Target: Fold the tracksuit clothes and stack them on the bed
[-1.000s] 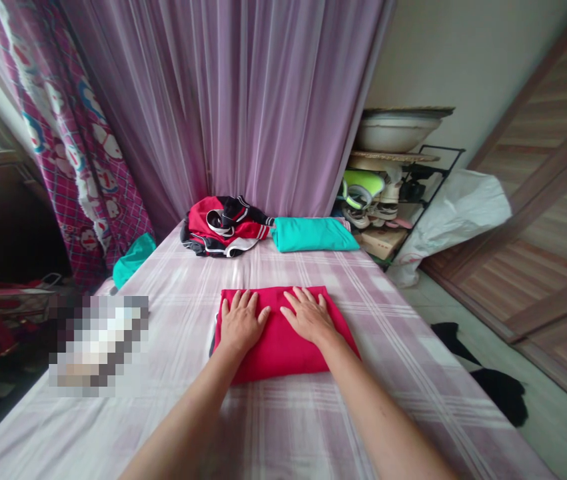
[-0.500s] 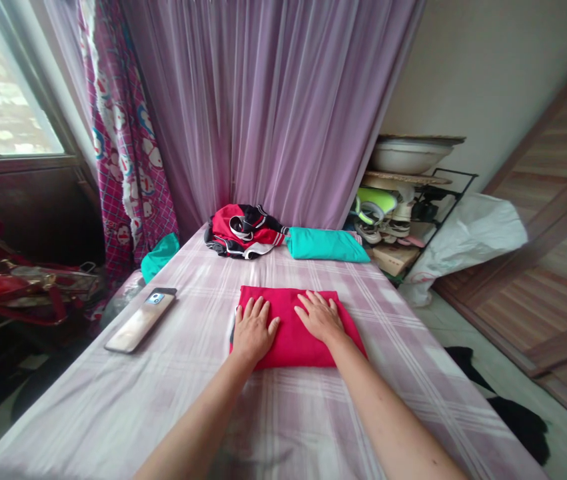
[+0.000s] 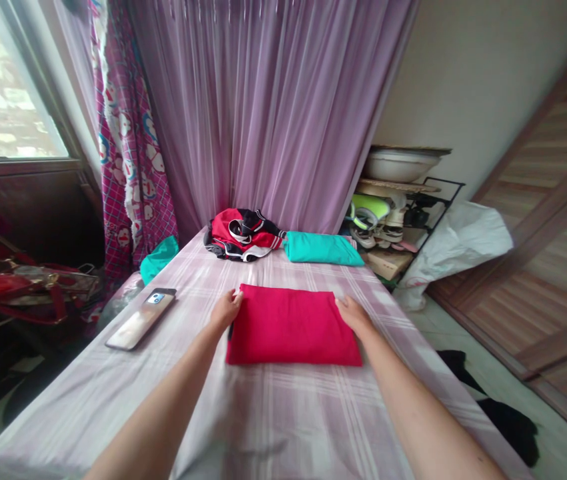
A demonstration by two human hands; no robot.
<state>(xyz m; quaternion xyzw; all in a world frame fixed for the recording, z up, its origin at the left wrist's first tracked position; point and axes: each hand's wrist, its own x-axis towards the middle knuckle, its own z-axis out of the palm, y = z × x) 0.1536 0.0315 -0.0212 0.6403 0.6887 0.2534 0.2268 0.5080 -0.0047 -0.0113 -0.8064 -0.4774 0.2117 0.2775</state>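
Observation:
A red garment [image 3: 293, 327], folded into a flat rectangle, lies on the checked cloth in front of me. At its far left corner, my left hand [image 3: 226, 310] is closed on the edge, thumb on top and fingers mostly hidden. My right hand [image 3: 353, 313] grips the far right corner in the same way. A strip of dark fabric peeks out along the garment's left side. Beyond it sit a crumpled red, black and white garment [image 3: 243, 235] and a folded teal cloth [image 3: 322, 248].
A pale checked cloth [image 3: 173, 393] covers the table. On its left lies a phone [image 3: 142, 319], back up. Purple curtains [image 3: 273, 113] hang behind. To the right stand a rack with shoes and a basin [image 3: 401, 165], and a white sack [image 3: 468, 240].
Both hands have gone from lying flat on top of the red garment to holding its far left and right corners. The garment stays in about the same place.

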